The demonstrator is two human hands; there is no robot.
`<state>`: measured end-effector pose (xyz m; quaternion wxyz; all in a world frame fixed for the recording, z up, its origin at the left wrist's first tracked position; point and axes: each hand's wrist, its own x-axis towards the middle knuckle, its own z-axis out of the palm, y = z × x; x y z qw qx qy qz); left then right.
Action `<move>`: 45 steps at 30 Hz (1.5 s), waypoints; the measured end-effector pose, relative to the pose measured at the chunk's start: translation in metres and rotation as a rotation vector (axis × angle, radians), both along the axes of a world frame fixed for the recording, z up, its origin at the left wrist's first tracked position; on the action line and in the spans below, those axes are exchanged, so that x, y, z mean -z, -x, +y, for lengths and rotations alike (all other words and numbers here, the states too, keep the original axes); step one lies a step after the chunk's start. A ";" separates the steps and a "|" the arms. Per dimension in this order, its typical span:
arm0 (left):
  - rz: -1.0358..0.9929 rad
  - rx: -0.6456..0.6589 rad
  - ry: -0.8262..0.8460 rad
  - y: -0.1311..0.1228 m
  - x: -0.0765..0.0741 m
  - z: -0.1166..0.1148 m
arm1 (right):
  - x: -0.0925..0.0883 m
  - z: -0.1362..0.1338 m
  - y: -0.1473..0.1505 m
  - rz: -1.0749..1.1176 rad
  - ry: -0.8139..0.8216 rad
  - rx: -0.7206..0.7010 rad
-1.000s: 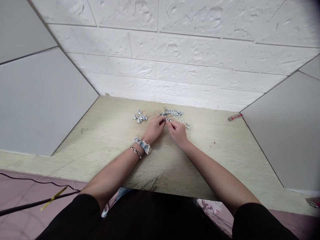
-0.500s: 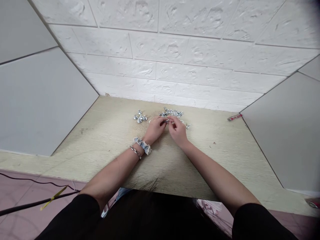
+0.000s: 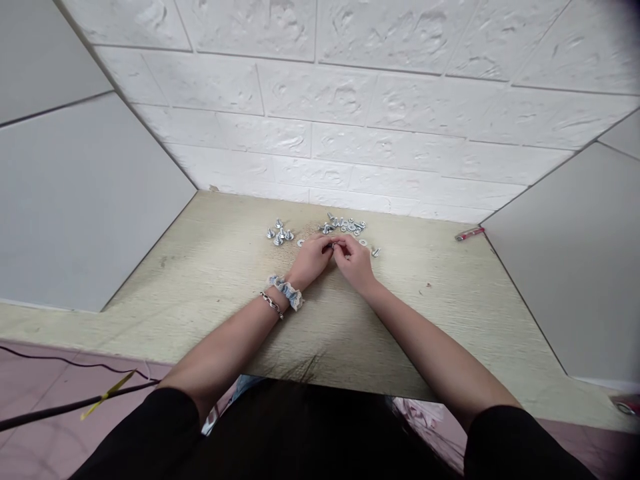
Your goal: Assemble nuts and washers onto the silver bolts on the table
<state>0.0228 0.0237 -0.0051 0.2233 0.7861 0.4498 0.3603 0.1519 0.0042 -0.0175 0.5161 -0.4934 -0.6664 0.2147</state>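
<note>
My left hand (image 3: 311, 258) and my right hand (image 3: 354, 260) meet fingertip to fingertip over the wooden tabletop (image 3: 225, 280). Both pinch one small silver metal part (image 3: 334, 246) between them; it is too small to name. A scrunchie and a bracelet (image 3: 283, 293) circle my left wrist. Just beyond my fingers lies a heap of silver screws and washers (image 3: 346, 225). A second small group of screws (image 3: 280, 234) sits to the left of my left hand. A lone screw (image 3: 375, 252) lies right of my right hand.
A red and silver pen-like object (image 3: 469, 233) lies at the back right by the grey side panel (image 3: 575, 267). Another grey panel (image 3: 75, 200) closes the left side; a white brick wall (image 3: 350, 120) stands behind. Dark cables (image 3: 65, 400) cross the pink floor at lower left.
Both hands have stayed at the same spot with the fingertips working on the small part; the fingers are now drawn closer together. The piles of screws have not moved.
</note>
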 end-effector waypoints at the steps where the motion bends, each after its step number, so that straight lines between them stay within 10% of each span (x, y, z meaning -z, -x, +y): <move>1: 0.009 -0.014 0.007 0.001 0.000 0.001 | 0.001 0.001 0.000 -0.012 -0.018 -0.018; 45: 0.047 -0.033 -0.031 0.003 -0.002 0.003 | -0.001 -0.003 -0.002 -0.505 -0.168 0.108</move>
